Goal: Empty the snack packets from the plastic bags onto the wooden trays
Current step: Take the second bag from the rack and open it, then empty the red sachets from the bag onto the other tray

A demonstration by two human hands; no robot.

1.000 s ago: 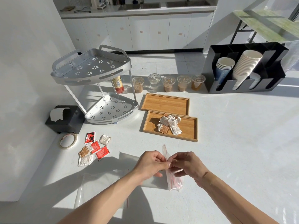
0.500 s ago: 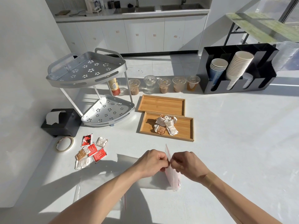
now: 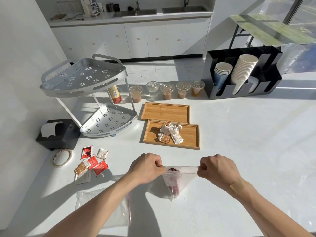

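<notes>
My left hand and my right hand each pinch one side of the mouth of a clear zip bag, pulled wide between them above the counter. Dark red packets show inside the bag. Two wooden trays lie beyond: the near tray carries a small heap of white and brown snack packets, and the far tray has nothing on it. Loose red, white and brown packets lie on the counter to the left. Under my left forearm a second clear bag lies flat.
A two-tier metal corner rack stands at the left, with a black tissue box and a tape roll near it. Lidded plastic cups line the back. A black cup holder with paper cups stands at the right.
My hands have moved apart, pulling the zip bag's mouth from a narrow upright strip into a wide opening. The camera view has shifted slightly.
</notes>
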